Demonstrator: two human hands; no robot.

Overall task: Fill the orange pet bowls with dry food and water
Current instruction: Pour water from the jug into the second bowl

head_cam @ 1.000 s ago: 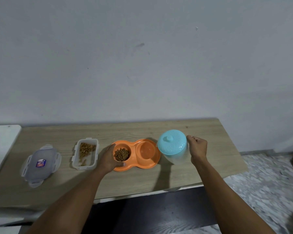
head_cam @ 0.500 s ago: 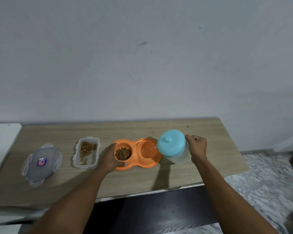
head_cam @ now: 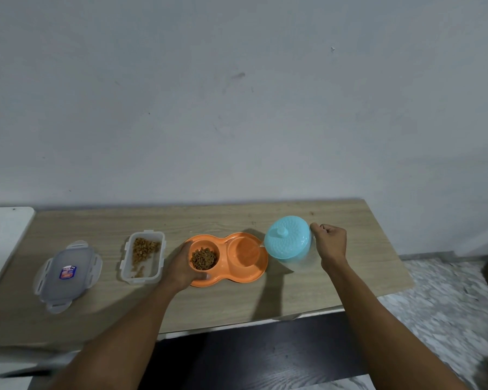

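Wooden table (head_cam: 350, 277): jug (head_cam: 289, 242) tilted over orange bowls (head_cam: 228, 258).

A glossy orange plastic double pet bowl (head_cam: 238, 274) holds dark brown kibble (head_cam: 204, 258). The jug's round turquoise lid (head_cam: 288, 239) has a dimpled pattern. The wooden worktop (head_cam: 237, 302) is pale, grey-brown grained.

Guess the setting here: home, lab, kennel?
Probably a home, though it's sparse: a plain painted wall, a wood-look table over marble-pattern floor tiles, and an orange double pet bowl being filled.
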